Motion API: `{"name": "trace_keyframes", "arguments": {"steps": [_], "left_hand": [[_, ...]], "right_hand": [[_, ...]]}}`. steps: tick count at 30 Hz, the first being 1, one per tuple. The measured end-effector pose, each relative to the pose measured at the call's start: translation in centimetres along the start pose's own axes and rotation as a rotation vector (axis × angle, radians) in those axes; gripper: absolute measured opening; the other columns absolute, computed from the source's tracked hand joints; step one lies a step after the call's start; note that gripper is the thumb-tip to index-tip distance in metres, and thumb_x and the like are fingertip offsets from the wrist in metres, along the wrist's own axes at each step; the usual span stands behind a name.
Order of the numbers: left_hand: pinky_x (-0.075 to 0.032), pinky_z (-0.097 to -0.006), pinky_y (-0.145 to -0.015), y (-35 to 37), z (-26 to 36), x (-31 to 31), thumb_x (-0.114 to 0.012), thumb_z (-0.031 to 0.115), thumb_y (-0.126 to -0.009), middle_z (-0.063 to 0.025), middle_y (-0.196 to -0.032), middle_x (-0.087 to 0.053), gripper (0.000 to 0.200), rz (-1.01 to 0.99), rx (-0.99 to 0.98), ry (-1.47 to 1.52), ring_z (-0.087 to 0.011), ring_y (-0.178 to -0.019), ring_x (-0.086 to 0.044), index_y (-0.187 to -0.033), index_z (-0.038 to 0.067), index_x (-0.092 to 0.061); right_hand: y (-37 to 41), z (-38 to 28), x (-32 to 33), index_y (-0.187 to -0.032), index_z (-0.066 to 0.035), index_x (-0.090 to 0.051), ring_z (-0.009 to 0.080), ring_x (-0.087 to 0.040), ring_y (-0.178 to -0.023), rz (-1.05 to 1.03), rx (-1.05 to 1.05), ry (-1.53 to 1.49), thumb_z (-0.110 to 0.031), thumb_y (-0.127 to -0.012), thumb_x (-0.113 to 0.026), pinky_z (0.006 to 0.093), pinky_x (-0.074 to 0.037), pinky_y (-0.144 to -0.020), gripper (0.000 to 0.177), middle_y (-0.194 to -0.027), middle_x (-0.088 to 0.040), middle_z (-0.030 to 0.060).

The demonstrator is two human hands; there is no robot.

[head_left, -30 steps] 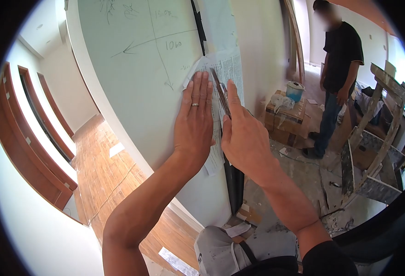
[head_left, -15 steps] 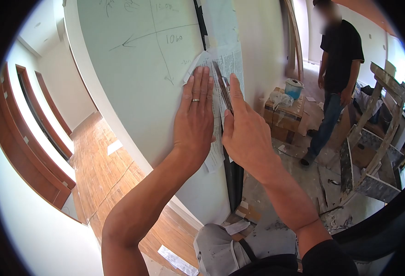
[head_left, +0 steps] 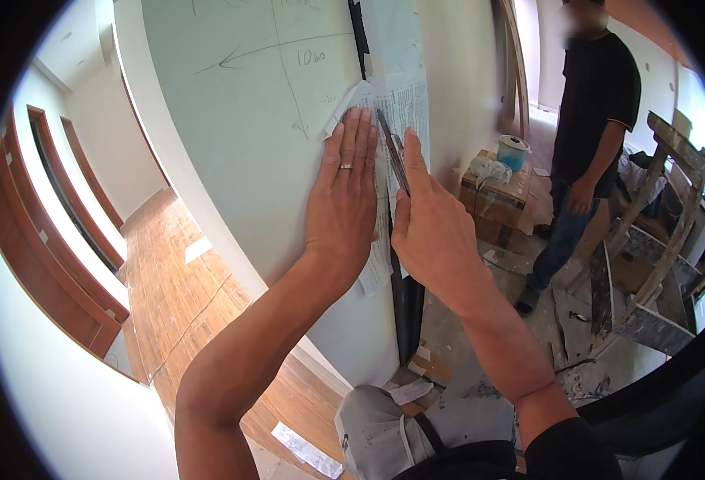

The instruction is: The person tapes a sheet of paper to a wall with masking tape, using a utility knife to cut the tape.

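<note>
My left hand [head_left: 343,196] lies flat with its fingers together, pressing printed paper [head_left: 404,92] against the pale green wall panel [head_left: 240,168]. A ring shows on one finger. Just right of it, my right hand [head_left: 442,236] is closed round a knife-like tool with a long, thin blade [head_left: 390,144], its index finger stretched along it. The blade points up and rests along the paper near the panel's edge; its handle is mostly hidden in my palm. Below the paper, a black strip [head_left: 406,320] runs down the edge. Pencilled lines and numbers mark the panel.
Another person in a dark shirt [head_left: 600,96] stands to the right. Nearby, a cardboard box [head_left: 496,200] carries a blue-and-white bucket [head_left: 512,154] and a plastic bag [head_left: 490,170]. A worn wooden stand [head_left: 648,240] is at far right. Wood flooring [head_left: 184,304] stretches leftward.
The view has shifted slightly, and the pencil marks sit a little higher in it. Both hands keep nearly the same place on the paper. The other person has moved slightly.
</note>
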State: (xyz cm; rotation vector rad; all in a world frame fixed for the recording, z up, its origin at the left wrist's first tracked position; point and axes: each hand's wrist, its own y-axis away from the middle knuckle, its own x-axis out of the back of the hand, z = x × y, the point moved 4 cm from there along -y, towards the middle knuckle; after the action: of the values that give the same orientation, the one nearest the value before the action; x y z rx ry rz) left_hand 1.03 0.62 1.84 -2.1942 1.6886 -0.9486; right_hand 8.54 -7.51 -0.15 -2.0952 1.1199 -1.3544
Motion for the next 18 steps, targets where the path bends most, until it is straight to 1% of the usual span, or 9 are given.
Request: {"name": "trace_keyframes", "arguments": {"steps": [9,15,18], "left_hand": [[0.001,-0.0494,-0.13,0.0,0.1,-0.2,-0.067,0.059,-0.085,-0.0197,-0.171,-0.019,0.107,0.005,0.0,0.027,-0.0372,-0.16,-0.008,-0.162,-0.003,-0.025],[0.0,-0.0492,-0.13,0.1,0.1,-0.2,-0.068,0.056,-0.085,-0.0203,-0.171,-0.018,0.104,0.015,0.0,0.042,-0.0374,-0.16,-0.008,-0.161,-0.003,-0.026],[0.0,-0.0492,-0.13,0.0,0.1,-0.2,-0.068,0.055,-0.085,-0.0204,-0.171,-0.018,0.104,0.019,-0.008,0.041,-0.0372,-0.16,-0.008,-0.161,-0.003,-0.026]], "right_hand": [[0.6,0.3,-0.2,-0.164,-0.008,-0.018,0.048,-0.069,-0.09,-0.028,-0.027,-0.061,-0.005,-0.098,-0.054,0.0543,-0.054,-0.083,0.075,-0.105,-0.07,0.0294],[1.3,0.5,-0.4,-0.164,-0.006,-0.018,0.0487,-0.07,-0.091,-0.017,-0.007,-0.092,-0.005,-0.098,-0.053,0.0547,-0.054,-0.083,0.075,-0.108,-0.069,0.0308],[1.7,0.8,-0.8,-0.164,-0.006,-0.018,0.0485,-0.07,-0.094,-0.078,-0.046,-0.067,-0.005,-0.098,-0.053,0.0543,-0.054,-0.084,0.075,-0.112,-0.069,0.031]]}}
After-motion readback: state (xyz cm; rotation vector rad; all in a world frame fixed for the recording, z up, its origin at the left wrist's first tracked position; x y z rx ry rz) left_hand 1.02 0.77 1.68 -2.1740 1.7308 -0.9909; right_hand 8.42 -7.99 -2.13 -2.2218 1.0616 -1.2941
